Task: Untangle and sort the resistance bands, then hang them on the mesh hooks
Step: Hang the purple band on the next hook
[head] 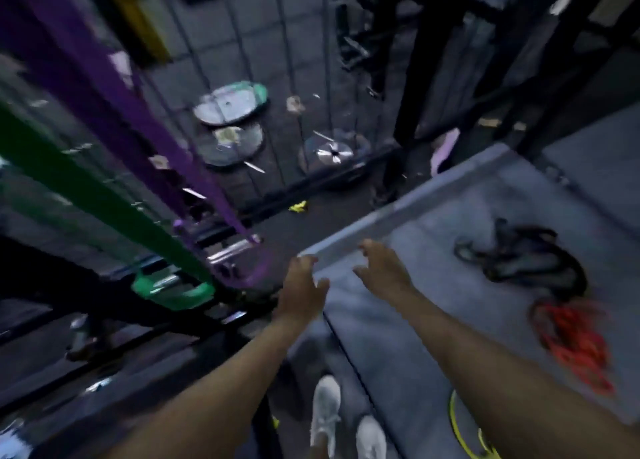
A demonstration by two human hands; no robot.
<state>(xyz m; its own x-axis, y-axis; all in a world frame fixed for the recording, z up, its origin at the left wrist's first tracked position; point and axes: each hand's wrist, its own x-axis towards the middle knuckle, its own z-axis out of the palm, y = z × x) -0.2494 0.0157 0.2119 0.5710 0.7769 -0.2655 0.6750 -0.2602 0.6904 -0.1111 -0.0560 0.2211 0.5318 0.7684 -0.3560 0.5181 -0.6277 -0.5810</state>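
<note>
Both hands are seen reaching forward with nothing held in them. The left hand (300, 287) is open, its fingers spread a little, just at the corner of the flat grey padded mat (398, 337). The right hand (382, 268) is open too, with fingers loosely curled, hovering over the near edge of the same mat. The picture is blurred, so it cannot be told whether either hand touches the mat.

To the right of the right hand, well apart from it, a tangled heap of thin black rubber bands (526, 261) is seen lying on the mat. It looks floppy and knotted, like a pile of loops. Just behind that heap, nearer the person, a bunch of bright orange-red stretchy bands (578, 347) is spread out in thin strands. Below the right arm, a thin yellow band loop (460, 431) is seen at the mat's edge.

To the left of the left hand, a wide flat purple rubber band (104, 88) and a wide flat green rubber band (86, 188) are pulled long and straight across the grey wire mesh panel (294, 77). They look smooth and stretchy. It is judged that these two are already hung, though the hooks cannot be made out.

So part of the job looks done. The black, orange-red and yellow bands are still to be untangled, sorted and hung.

Beyond the mesh, round metal weight plates (228, 107) are lying flat on the dark floor.
</note>
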